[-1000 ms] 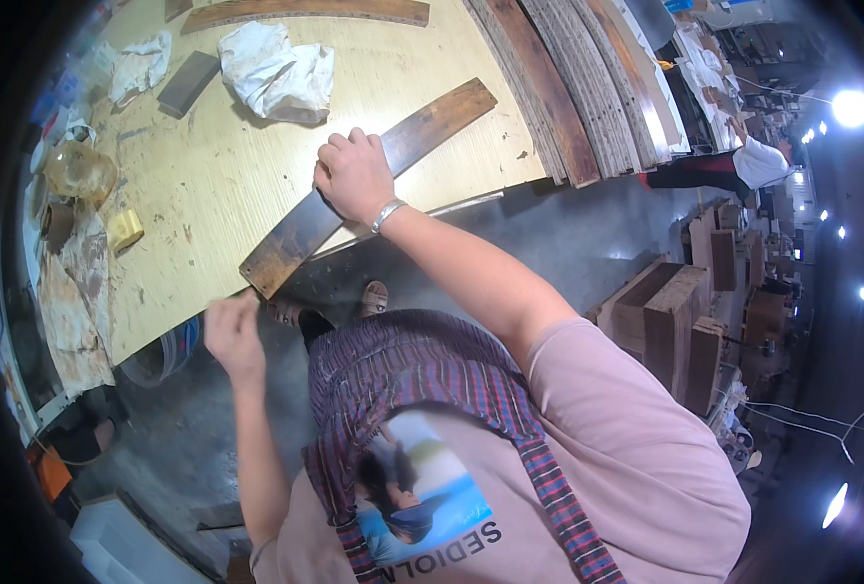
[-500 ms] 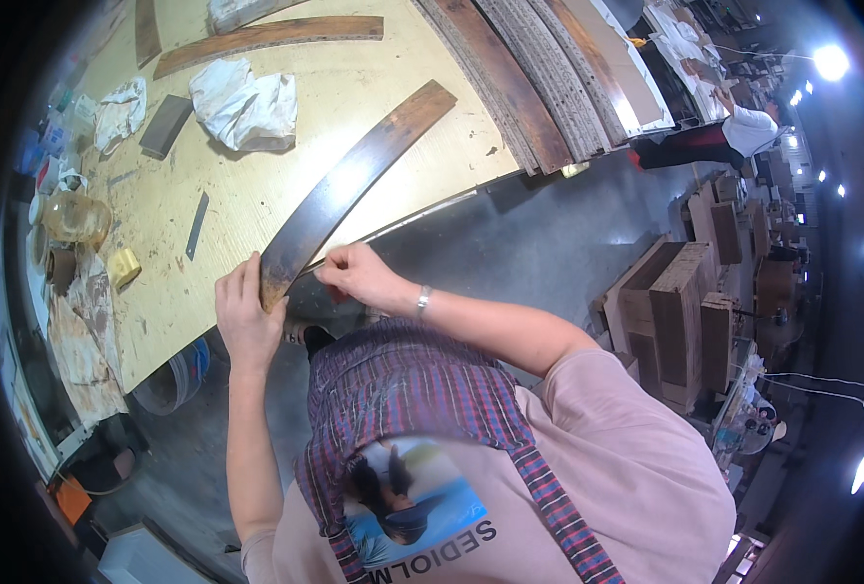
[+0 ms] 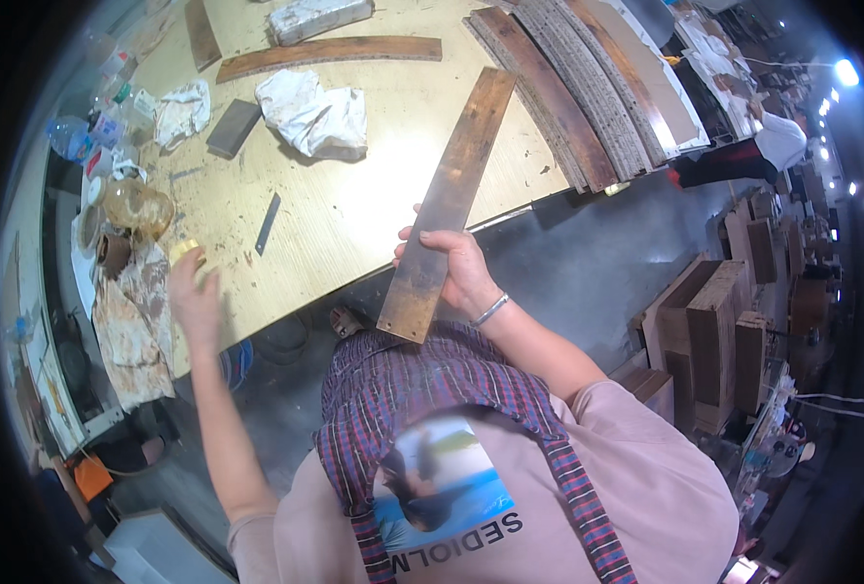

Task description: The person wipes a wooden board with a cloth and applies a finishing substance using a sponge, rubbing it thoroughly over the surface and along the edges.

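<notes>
I see the right hand (image 3: 456, 268) clamped around a long dark plank (image 3: 449, 202), gripping it near its lower end with the fingers wrapped over the face and the thumb behind. The plank is raised off the table (image 3: 374, 209) and tilted, its lower end out past the table's near edge above the apron (image 3: 422, 389), its upper end over the tabletop, pointing toward the stack of planks (image 3: 588, 88) at the far right.

The left hand (image 3: 194, 297) is stretched out to the table's left end. Its fingers are loosely spread and grasp nothing that I can make out. The fingertips are at or just beside a small yellow object (image 3: 187, 249); I cannot tell whether they touch it. A stained cloth (image 3: 135, 311) hangs over the table edge just beside this hand, and a glass jar (image 3: 138, 206) stands near, further in.

On the tabletop, well apart from both hands: a crumpled white rag (image 3: 315, 115), a dark block (image 3: 234, 127), a thin metal blade (image 3: 268, 223), and another long plank (image 3: 330, 54) lying across the far side.
</notes>
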Tool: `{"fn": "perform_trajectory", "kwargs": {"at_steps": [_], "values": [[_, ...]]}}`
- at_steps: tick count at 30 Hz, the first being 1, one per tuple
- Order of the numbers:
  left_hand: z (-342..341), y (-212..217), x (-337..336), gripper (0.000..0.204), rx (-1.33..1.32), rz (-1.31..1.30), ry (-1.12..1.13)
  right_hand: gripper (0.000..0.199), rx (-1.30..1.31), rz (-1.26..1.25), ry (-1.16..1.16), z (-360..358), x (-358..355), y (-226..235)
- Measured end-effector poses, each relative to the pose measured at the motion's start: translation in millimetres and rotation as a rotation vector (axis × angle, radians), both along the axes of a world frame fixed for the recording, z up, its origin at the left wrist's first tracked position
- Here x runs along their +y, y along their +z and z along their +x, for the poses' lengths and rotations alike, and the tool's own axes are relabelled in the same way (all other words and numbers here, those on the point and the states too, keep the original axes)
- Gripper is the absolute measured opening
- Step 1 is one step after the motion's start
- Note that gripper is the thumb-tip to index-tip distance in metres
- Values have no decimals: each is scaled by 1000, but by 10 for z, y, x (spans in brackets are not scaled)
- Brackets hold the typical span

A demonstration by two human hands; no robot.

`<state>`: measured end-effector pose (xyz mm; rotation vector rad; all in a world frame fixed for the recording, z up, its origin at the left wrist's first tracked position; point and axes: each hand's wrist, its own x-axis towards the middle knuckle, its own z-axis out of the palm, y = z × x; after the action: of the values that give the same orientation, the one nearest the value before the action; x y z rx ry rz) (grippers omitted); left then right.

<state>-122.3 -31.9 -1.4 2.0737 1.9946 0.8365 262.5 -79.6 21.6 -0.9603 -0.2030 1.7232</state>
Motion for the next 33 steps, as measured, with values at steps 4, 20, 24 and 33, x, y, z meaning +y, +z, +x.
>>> {"fn": "perform_trajectory", "kwargs": {"at_steps": [4, 20, 24, 33], "values": [[-552, -48, 368, 53, 240, -105, -38, 55, -115, 119, 12, -195, 172, 282], [189, 581, 153, 44, -1762, -655, -227, 40, -147, 357, -335, -1070, 969, 997], [425, 847, 95, 48, -1107, -309, -317, 40, -146, 384, -353, -1082, 1075, 1067], [901, 1078, 204, 50, -423, 210, -375, 41, -158, 392, -247, -1067, 1430, 1099]]}}
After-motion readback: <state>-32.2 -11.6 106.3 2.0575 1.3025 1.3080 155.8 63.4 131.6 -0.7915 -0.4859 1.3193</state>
